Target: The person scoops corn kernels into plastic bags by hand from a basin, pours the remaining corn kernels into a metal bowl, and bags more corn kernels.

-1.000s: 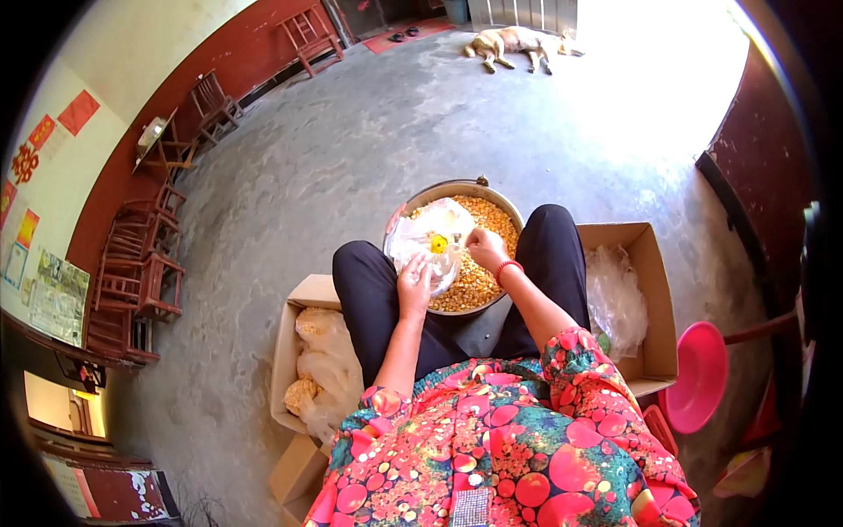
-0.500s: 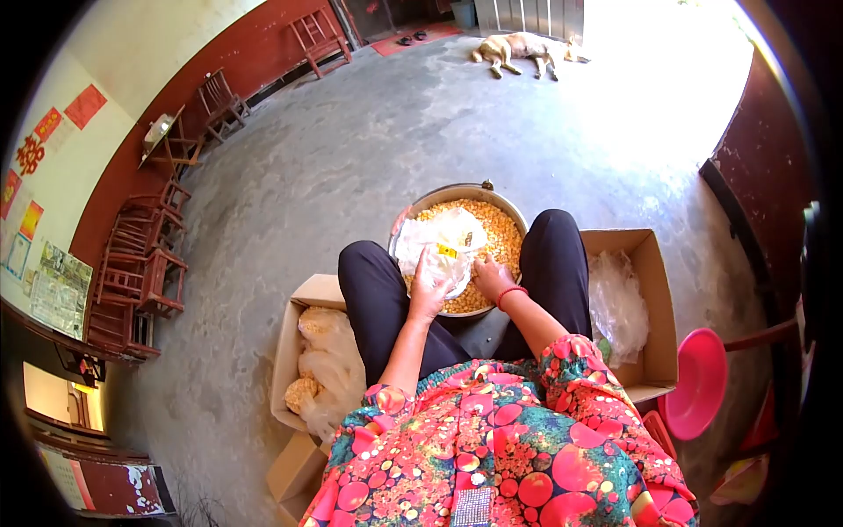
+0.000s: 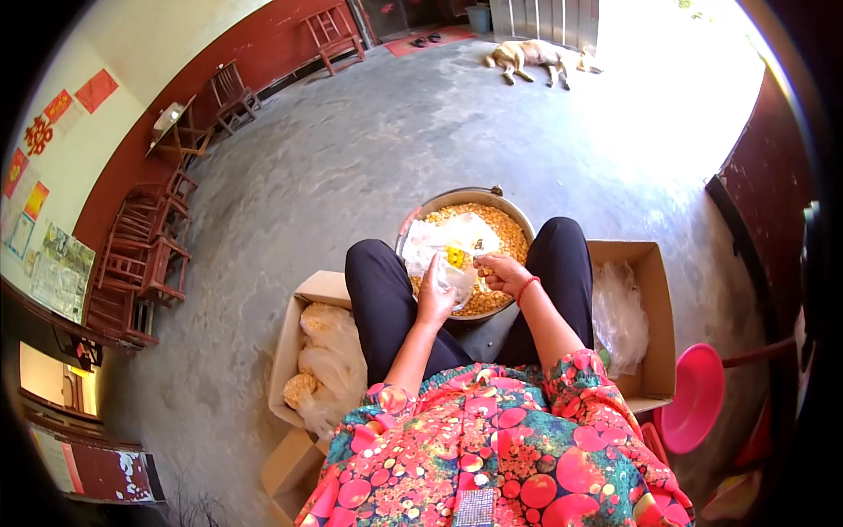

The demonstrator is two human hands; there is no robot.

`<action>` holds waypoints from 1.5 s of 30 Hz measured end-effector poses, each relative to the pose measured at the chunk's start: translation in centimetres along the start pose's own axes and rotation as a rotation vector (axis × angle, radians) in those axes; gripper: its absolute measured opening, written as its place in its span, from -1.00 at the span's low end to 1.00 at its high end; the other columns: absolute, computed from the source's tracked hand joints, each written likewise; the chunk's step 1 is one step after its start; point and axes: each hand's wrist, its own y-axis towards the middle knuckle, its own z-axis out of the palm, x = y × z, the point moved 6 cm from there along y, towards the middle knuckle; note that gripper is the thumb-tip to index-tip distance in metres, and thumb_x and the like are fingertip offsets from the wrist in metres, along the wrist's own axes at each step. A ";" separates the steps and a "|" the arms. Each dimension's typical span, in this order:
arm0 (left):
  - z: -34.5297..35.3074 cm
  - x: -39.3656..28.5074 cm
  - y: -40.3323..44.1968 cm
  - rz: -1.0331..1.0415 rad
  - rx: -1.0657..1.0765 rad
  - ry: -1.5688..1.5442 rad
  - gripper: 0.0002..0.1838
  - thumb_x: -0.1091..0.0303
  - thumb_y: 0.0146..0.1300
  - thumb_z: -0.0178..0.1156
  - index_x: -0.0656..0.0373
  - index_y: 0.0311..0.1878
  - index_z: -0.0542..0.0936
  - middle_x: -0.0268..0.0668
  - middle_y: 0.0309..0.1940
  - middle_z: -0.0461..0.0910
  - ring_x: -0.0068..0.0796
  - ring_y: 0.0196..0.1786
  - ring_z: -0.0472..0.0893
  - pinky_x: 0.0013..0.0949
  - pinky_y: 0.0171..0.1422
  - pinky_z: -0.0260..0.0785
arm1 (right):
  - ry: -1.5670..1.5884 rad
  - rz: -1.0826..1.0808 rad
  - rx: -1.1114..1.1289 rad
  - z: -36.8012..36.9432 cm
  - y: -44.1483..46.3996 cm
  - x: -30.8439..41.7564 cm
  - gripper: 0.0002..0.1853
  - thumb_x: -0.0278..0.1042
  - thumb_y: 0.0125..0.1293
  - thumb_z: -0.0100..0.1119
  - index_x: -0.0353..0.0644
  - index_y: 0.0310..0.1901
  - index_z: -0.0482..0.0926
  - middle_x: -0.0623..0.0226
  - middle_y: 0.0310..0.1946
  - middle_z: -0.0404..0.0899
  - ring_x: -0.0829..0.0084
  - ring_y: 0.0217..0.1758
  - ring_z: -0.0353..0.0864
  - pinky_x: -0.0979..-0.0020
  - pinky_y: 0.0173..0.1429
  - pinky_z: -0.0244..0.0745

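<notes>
Between my knees stands a round metal pot (image 3: 407,230) filled with yellow corn kernels (image 3: 505,230). A clear and white plastic bag (image 3: 439,237) with a yellow mark lies over the left part of the corn. My left hand (image 3: 435,297) holds the near left side of this bag, its fingers closed on the plastic. At the bag's right edge, above the corn, my right hand (image 3: 502,274) has its fingers curled together around corn kernels. A red band circles my right wrist.
At the left, a cardboard box (image 3: 285,351) holds filled plastic bags (image 3: 329,356). Another box (image 3: 657,290) at the right holds clear plastic bags (image 3: 619,316), beside a pink basin (image 3: 694,400). A dog (image 3: 540,57) lies far ahead; wooden chairs (image 3: 162,263) line the left wall.
My right hand first went down into the corn, then rose to the bag's edge. My left hand stays at the bag. The whole view has shifted slightly.
</notes>
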 end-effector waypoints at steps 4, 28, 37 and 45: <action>0.0 -0.6 0.0 0.005 0.050 0.028 -0.27 0.64 -0.19 0.09 0.14 0.19 0.22 -0.11 0.01 0.39 -0.34 0.08 0.36 -0.39 0.12 0.22 | 0.010 -0.048 -0.026 0.6 2.3 0.4 -0.84 -0.33 0.18 0.02 -0.23 -0.28 0.42 0.37 -0.56 0.33 0.68 -0.78 0.08 0.65 -0.74 0.01; 0.0 2.1 0.8 -0.118 -0.051 -0.418 -0.39 0.61 -0.08 0.16 0.23 0.14 0.29 -0.34 -0.11 0.36 -0.59 -0.21 0.44 -0.58 -0.23 0.36 | -1.538 -0.263 -0.549 -3.5 2.2 2.9 -0.69 -0.33 -0.02 0.03 -0.11 -0.17 0.52 0.01 -0.21 0.48 0.08 -0.11 0.48 0.25 -0.04 0.40; 0.5 1.4 0.4 -0.168 0.057 -0.458 -0.37 0.60 -0.09 0.17 0.22 0.15 0.27 -0.29 -0.07 0.35 -0.58 -0.07 0.38 -0.56 -0.07 0.30 | -1.449 -0.301 -0.613 -0.8 0.0 -0.3 -0.50 -0.10 -0.02 0.08 -0.20 -0.05 0.38 0.05 -0.11 0.35 0.09 -0.07 0.43 0.18 -0.05 0.39; 0.3 0.7 0.1 -0.093 0.074 -0.328 -0.34 0.55 -0.13 0.20 0.25 0.15 0.27 -0.27 -0.08 0.37 -0.51 -0.02 0.37 -0.49 0.07 0.22 | -1.514 -0.439 -0.614 -1.2 1.3 -1.9 -0.76 -0.36 0.08 -0.09 -0.18 -0.21 0.46 0.02 -0.37 0.48 0.05 -0.31 0.53 0.18 -0.22 0.46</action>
